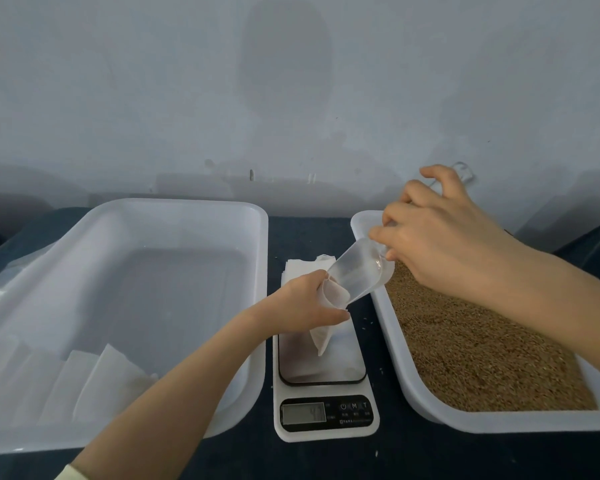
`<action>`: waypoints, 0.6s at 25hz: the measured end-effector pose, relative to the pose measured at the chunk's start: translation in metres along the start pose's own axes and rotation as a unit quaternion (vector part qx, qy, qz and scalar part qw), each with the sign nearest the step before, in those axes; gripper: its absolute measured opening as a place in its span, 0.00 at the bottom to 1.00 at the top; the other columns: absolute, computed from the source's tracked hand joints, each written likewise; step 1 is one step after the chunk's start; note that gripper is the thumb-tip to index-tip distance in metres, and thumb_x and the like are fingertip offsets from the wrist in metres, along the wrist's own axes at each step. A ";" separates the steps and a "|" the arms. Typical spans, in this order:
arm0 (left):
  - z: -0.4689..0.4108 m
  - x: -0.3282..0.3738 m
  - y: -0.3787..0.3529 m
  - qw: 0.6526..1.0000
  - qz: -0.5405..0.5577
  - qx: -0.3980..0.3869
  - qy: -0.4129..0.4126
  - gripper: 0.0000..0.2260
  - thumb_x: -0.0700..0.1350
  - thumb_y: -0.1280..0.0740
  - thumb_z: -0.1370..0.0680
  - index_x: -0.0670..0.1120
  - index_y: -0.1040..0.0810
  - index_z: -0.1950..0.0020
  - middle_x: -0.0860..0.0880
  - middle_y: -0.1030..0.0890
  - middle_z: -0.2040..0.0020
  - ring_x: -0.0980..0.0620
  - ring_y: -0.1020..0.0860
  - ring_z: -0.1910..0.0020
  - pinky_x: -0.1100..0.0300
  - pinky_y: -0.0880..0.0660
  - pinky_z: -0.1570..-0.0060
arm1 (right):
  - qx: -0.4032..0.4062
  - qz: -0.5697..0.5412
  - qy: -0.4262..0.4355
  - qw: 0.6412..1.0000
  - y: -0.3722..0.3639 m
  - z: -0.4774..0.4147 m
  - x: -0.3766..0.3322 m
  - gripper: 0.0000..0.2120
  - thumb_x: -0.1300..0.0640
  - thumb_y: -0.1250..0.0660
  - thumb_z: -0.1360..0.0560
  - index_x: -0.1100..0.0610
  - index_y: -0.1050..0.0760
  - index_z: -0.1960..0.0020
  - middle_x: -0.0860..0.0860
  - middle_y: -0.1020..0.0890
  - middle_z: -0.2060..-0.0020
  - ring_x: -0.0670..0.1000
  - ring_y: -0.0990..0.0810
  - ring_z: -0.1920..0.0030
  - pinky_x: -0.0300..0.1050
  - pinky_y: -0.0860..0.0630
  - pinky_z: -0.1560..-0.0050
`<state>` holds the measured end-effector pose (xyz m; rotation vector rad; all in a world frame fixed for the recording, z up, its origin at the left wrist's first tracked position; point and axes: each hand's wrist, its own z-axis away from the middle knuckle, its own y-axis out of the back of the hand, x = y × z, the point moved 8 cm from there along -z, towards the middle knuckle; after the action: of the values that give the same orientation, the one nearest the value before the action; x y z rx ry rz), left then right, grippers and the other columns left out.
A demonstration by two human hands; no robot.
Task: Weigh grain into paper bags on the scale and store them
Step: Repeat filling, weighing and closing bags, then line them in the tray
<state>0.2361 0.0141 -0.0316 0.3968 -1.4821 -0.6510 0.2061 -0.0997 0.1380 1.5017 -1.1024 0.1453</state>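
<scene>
Grain [482,341] fills its tray [388,327], with few stored bags [101,382]: seemingly early. Left hand [302,303] pinches a bag [321,337] open on the scale [326,420]; right hand [440,237] grips the tipped scoop [354,271].

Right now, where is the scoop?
Head view, centre: the scoop is in the right hand, tipped into the bag the left hand holds over the scale.

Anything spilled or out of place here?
A few stray grains lie on the table between the scale and the grain tray, outside the paper bag the left hand holds under the scoop in the right hand. Nothing else looks odd.
</scene>
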 end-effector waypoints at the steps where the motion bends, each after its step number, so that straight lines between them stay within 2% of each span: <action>1: 0.000 -0.001 0.000 1.000 0.001 -0.001 0.000 0.21 0.57 0.29 0.29 0.51 0.30 0.41 0.56 0.25 0.50 0.58 0.24 0.54 0.63 0.25 0.56 | 0.000 -0.003 -0.001 1.000 0.001 0.001 0.001 0.09 0.61 0.24 0.38 0.52 0.18 0.60 0.49 0.20 0.66 0.56 0.24 0.58 0.57 0.46 0.39; 5: 0.002 0.001 -0.002 1.000 0.015 -0.012 0.001 0.17 0.55 0.30 0.29 0.53 0.30 0.45 0.57 0.25 0.53 0.58 0.24 0.56 0.64 0.27 0.60 | 0.022 -0.031 -0.018 0.999 0.007 0.007 0.010 0.07 0.59 0.24 0.34 0.54 0.17 0.57 0.51 0.18 0.64 0.57 0.23 0.57 0.57 0.46 0.39; 8: 0.003 0.002 -0.002 1.000 0.026 -0.014 -0.003 0.15 0.55 0.30 0.30 0.54 0.29 0.47 0.56 0.24 0.53 0.56 0.23 0.55 0.63 0.26 0.59 | 0.037 -0.046 -0.062 0.996 0.012 0.015 0.027 0.08 0.55 0.27 0.32 0.56 0.17 0.53 0.54 0.16 0.60 0.58 0.21 0.56 0.56 0.43 0.40; 12: 0.001 -0.002 -0.003 1.000 0.003 -0.017 0.017 0.18 0.58 0.31 0.30 0.54 0.30 0.44 0.54 0.25 0.49 0.54 0.23 0.54 0.59 0.22 0.54 | -0.038 -0.068 -0.159 0.984 -0.003 0.030 0.055 0.15 0.48 0.38 0.25 0.54 0.22 0.44 0.51 0.18 0.51 0.54 0.20 0.54 0.49 0.33 0.48; 15: 0.001 -0.002 -0.003 1.000 0.006 -0.018 0.019 0.18 0.58 0.31 0.30 0.54 0.30 0.45 0.54 0.24 0.50 0.54 0.23 0.54 0.59 0.21 0.55 | -0.088 -0.070 -0.182 0.977 -0.023 0.044 0.064 0.17 0.44 0.44 0.23 0.51 0.27 0.41 0.46 0.20 0.50 0.48 0.20 0.56 0.43 0.32 0.56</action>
<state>0.2345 0.0136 -0.0350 0.3708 -1.4341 -0.6553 0.2349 -0.1742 0.1503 1.4718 -1.2555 -0.3308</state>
